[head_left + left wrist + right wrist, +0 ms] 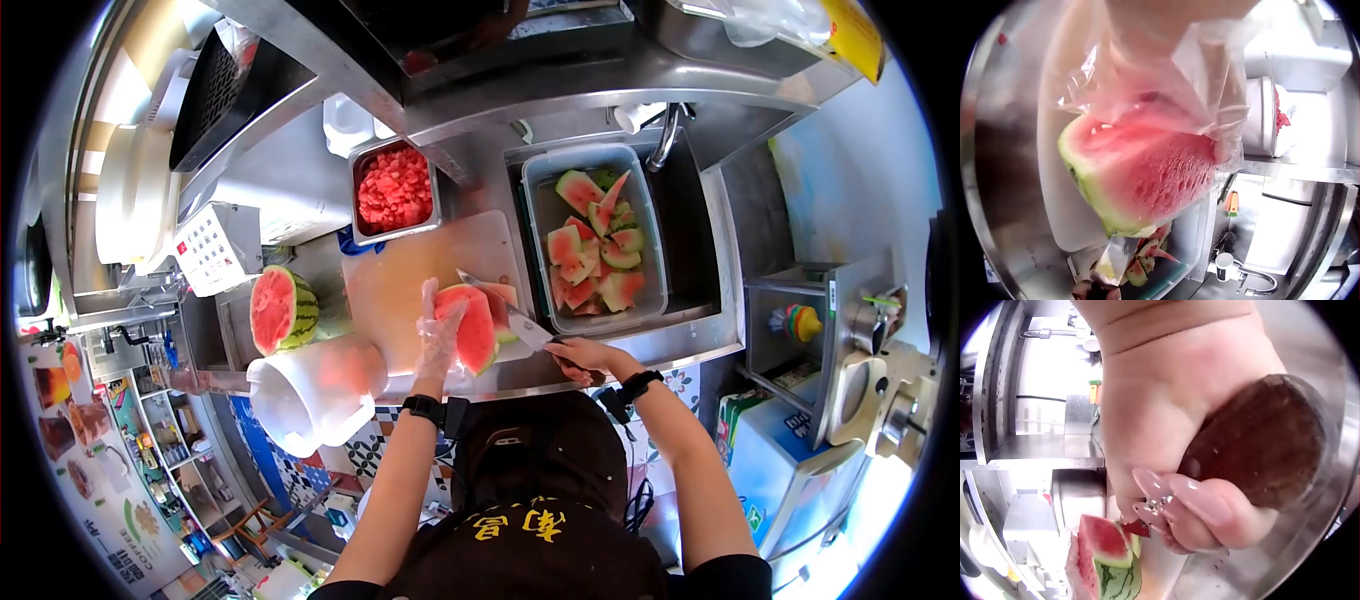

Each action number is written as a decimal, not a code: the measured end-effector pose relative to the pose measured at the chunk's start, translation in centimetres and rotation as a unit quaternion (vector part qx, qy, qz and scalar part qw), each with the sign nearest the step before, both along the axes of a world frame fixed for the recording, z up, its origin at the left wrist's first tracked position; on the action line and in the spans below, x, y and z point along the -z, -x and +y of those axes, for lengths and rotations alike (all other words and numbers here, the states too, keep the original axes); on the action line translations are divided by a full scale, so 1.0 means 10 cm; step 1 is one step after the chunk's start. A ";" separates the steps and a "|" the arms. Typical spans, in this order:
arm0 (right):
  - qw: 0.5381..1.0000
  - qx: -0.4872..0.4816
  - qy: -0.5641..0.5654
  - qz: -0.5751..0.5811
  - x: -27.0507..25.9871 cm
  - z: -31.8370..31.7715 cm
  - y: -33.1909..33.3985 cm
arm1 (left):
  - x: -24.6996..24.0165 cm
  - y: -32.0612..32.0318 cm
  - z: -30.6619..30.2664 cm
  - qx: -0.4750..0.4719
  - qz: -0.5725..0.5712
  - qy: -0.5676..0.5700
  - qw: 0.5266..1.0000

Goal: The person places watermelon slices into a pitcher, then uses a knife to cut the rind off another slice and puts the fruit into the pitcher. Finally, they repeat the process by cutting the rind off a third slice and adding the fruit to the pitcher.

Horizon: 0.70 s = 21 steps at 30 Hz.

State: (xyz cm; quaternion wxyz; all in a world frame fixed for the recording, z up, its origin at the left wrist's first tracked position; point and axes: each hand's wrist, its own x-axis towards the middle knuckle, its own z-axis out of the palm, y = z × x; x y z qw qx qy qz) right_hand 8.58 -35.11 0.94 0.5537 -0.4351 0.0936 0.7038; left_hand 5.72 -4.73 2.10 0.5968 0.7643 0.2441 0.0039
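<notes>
A large watermelon piece (468,325) stands on the cutting board (385,290), its red flesh towards my left hand (437,335). That hand wears a loose clear plastic glove and presses against the piece with fingers stretched along its side. In the left wrist view the glove covers the top of the watermelon piece (1154,169). My right hand (588,358) is bare and grips a knife (527,328) by its thick dark wooden handle (1260,447). The blade points to the upper left, beside the rind side of the piece. Light pieces of rind lie partly hidden behind the blade.
A metal pan (437,215) of diced watermelon stands behind the board. To the right, a clear tub (650,200) of rinds sits in the sink (700,260). Half a watermelon (285,310) and a white bucket (300,415) are at left. A faucet (663,140) rises behind the tub.
</notes>
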 end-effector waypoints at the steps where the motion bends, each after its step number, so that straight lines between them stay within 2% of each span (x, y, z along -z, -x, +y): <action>1: 0.997 -0.013 0.016 -0.075 0.05 -0.04 -0.01 | 0.00 -0.03 0.03 0.033 0.007 -0.034 0.999; 3: 0.975 -0.038 0.055 -0.214 0.03 -0.16 0.02 | -0.02 -0.07 0.06 0.097 0.017 -0.059 0.993; 5: 0.956 -0.032 0.121 -0.265 -0.16 -0.18 0.05 | -0.22 -0.11 0.09 0.158 0.022 -0.050 0.986; 7: 0.935 -0.008 0.190 -0.299 -0.31 -0.13 0.14 | -0.25 -0.03 -0.01 0.130 0.008 -0.093 0.987; 8: 0.937 0.014 0.186 -0.296 -0.26 -0.11 0.22 | -0.27 -0.02 -0.10 0.117 -0.004 -0.115 0.986; 11: 0.951 -0.009 0.170 -0.259 -0.45 -0.04 0.36 | -0.65 0.07 -0.72 0.054 -0.054 -0.308 0.948; 12: 0.951 -0.010 0.176 -0.252 -0.44 -0.02 0.43 | -0.57 0.11 -0.80 0.096 -0.075 -0.435 0.892; 14: 0.953 -0.015 0.186 -0.240 -0.32 0.03 0.58 | -0.52 0.09 -0.89 0.104 -0.047 -0.466 0.877; 17: 0.831 -0.016 0.218 -0.511 0.08 -0.01 0.87 | -0.56 -0.01 -0.76 0.142 -0.054 -0.483 0.862; 19: 0.811 -0.065 0.275 -0.512 -0.04 -0.06 0.77 | -0.51 -0.02 -0.47 0.199 -0.100 -0.494 0.840; 20: 0.798 -0.088 0.304 -0.513 -0.08 -0.08 0.70 | -0.55 -0.02 -0.33 0.225 -0.083 -0.494 0.836; 21: 0.785 -0.057 0.338 -0.515 -0.06 -0.12 0.68 | -0.59 -0.01 -0.19 0.250 -0.067 -0.494 0.830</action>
